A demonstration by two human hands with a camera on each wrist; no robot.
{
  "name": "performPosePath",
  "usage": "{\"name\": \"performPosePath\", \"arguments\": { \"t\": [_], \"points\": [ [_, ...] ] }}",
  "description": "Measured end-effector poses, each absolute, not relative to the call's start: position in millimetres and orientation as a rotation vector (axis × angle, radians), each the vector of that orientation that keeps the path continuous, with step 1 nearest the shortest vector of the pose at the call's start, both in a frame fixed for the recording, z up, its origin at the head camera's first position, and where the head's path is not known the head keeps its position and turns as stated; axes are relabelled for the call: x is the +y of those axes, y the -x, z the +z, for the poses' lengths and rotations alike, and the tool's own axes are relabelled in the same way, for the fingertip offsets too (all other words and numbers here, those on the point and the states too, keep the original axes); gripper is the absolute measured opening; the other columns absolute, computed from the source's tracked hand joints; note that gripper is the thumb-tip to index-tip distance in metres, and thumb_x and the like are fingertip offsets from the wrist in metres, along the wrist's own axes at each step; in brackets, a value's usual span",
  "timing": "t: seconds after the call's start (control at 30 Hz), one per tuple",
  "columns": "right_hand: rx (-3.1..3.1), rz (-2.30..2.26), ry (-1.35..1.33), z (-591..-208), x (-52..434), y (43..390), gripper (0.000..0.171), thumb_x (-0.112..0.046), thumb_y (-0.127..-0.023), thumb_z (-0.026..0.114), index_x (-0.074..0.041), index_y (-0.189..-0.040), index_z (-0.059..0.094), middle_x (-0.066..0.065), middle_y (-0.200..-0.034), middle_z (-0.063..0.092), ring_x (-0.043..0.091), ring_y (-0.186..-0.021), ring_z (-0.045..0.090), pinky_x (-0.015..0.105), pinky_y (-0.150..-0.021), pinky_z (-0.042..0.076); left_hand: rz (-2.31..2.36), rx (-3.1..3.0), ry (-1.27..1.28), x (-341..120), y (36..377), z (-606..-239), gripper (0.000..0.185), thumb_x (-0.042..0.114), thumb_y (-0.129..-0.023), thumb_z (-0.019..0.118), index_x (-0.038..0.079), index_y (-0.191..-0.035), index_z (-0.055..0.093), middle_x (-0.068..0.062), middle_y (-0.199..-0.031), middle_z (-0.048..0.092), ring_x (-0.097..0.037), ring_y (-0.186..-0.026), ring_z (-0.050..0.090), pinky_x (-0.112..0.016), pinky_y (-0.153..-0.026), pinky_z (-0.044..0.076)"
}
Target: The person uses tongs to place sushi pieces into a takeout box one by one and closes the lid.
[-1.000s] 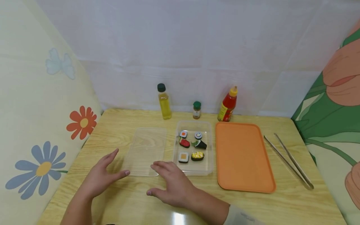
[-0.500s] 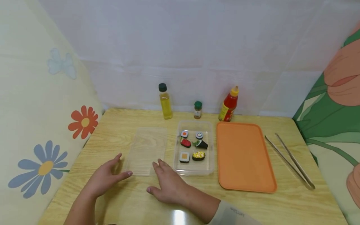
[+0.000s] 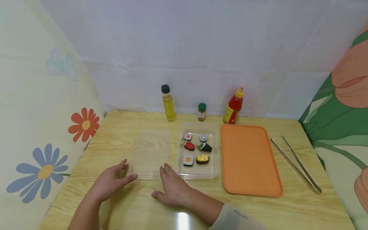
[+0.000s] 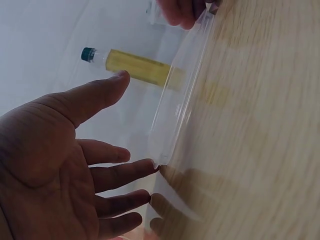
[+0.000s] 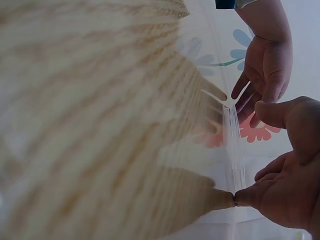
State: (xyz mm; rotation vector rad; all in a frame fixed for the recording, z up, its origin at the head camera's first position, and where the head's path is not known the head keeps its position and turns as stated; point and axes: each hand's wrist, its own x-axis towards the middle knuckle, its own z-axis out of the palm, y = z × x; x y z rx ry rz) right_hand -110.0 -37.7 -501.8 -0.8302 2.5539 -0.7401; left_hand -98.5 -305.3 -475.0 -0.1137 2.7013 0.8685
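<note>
A clear plastic lid (image 3: 150, 153) lies flat on the wooden table. My left hand (image 3: 110, 182) is at its near left corner, thumb and fingers spread apart. A fingertip meets the lid's corner in the left wrist view, with nothing gripped in the palm (image 4: 45, 170). At the near right corner is my right hand (image 3: 173, 188), its thumb held away from its extended fingers. In the right wrist view its fingertips touch the table beside the lid's edge. Right of the lid stands a clear plastic container (image 3: 214, 169) with several sushi pieces, including a corn-topped one (image 3: 203, 159).
An orange tray (image 3: 250, 159) lies right of the container, with metal tongs (image 3: 299, 166) beyond it. Along the back wall stand an oil bottle (image 3: 169, 107), a small green-capped jar (image 3: 202, 112) and a red sauce bottle (image 3: 234, 107). Flower-printed cloth hangs on both sides.
Both hands have lowered toward the lid's near corners. The left hand has shifted slightly right and toward the lid; the right hand's fingers have come down beside its edge. The lid has not moved.
</note>
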Motion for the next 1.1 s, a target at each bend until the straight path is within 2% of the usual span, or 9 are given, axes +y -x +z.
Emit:
{"name": "performPosePath", "arguments": {
  "t": [0.23,0.4,0.53,0.7,0.83,0.9,0.97,1.03,1.1],
  "points": [
    [2.568,-0.824,0.906,-501.9,-35.1,109.9,0.086,-0.046,-0.099,0.067,0.002,-0.161,0.031,0.017,-0.168,0.025,0.027,-0.156,0.022,0.038,-0.124,0.025,0.858,2.735,0.151,-307.7,97.3,-471.0,0.093,0.063,-0.097,0.063,-0.005,-0.156,0.040,-0.029,-0.155,0.044,-0.057,-0.143,0.033,-0.073,-0.109,0.032],
    [2.605,-0.917,0.991,-498.9,-31.2,107.2,0.083,-0.037,-0.099,0.069,0.001,-0.161,0.031,0.015,-0.168,0.027,0.027,-0.156,0.024,0.041,-0.123,0.026,0.887,2.803,0.155,-312.8,93.7,-462.8,0.083,0.061,-0.099,0.062,0.000,-0.154,0.048,-0.031,-0.155,0.041,-0.059,-0.140,0.036,-0.074,-0.102,0.038],
    [2.626,-1.006,1.028,-493.8,-28.1,104.0,0.080,-0.031,-0.100,0.070,0.001,-0.161,0.031,0.014,-0.168,0.029,0.026,-0.155,0.026,0.043,-0.122,0.028,0.954,2.857,0.127,-315.3,89.6,-453.6,0.081,0.060,-0.097,0.065,0.004,-0.154,0.049,-0.026,-0.154,0.044,-0.057,-0.140,0.038,-0.074,-0.098,0.041],
    [2.685,-1.121,1.099,-481.6,-22.0,102.5,0.072,-0.024,-0.101,0.069,0.001,-0.159,0.035,0.013,-0.166,0.033,0.024,-0.153,0.031,0.038,-0.121,0.029,1.055,2.888,0.115,-317.2,84.6,-442.4,0.082,0.057,-0.090,0.076,0.012,-0.155,0.050,-0.019,-0.155,0.044,-0.054,-0.142,0.035,-0.073,-0.098,0.040],
    [2.730,-1.233,1.107,-472.7,-15.3,104.6,0.065,-0.021,-0.102,0.068,0.000,-0.158,0.040,0.011,-0.164,0.039,0.024,-0.150,0.038,0.037,-0.119,0.033,1.120,2.985,0.089,-315.7,83.0,-437.7,0.071,0.047,-0.091,0.079,0.013,-0.150,0.058,-0.018,-0.152,0.049,-0.053,-0.140,0.039,-0.070,-0.096,0.041],
    [2.732,-1.296,1.093,-467.8,-11.4,105.9,0.064,-0.020,-0.102,0.067,-0.001,-0.157,0.041,0.009,-0.163,0.040,0.023,-0.149,0.039,0.037,-0.118,0.035,1.153,3.059,0.079,-313.2,83.6,-436.1,0.059,0.040,-0.094,0.078,0.014,-0.144,0.064,-0.017,-0.148,0.053,-0.050,-0.138,0.044,-0.051,-0.097,0.049],
    [2.715,-1.357,1.070,-462.5,-7.4,107.6,0.064,-0.020,-0.102,0.067,-0.003,-0.158,0.040,0.008,-0.163,0.040,0.024,-0.149,0.040,0.038,-0.118,0.035,1.190,3.121,0.081,-309.0,84.2,-433.1,0.048,0.034,-0.097,0.077,0.014,-0.139,0.069,-0.016,-0.146,0.057,-0.048,-0.135,0.047,-0.029,-0.091,0.052],
    [2.706,-1.408,1.046,-457.0,-3.6,109.0,0.065,-0.021,-0.103,0.067,-0.005,-0.159,0.039,0.006,-0.163,0.040,0.023,-0.149,0.039,0.039,-0.118,0.035,1.222,3.179,0.075,-303.8,85.3,-429.6,0.040,0.029,-0.097,0.077,0.015,-0.133,0.073,-0.014,-0.143,0.060,-0.044,-0.133,0.051,-0.011,-0.081,0.046],
    [2.698,-1.464,1.022,-452.0,0.0,110.5,0.066,-0.021,-0.103,0.068,-0.007,-0.160,0.039,0.005,-0.162,0.040,0.023,-0.148,0.040,0.039,-0.118,0.035,1.241,3.235,0.056,-298.4,86.3,-426.0,0.034,0.025,-0.095,0.079,0.015,-0.128,0.076,-0.011,-0.139,0.063,-0.032,-0.132,0.055,-0.003,-0.077,0.041]
  ]
}}
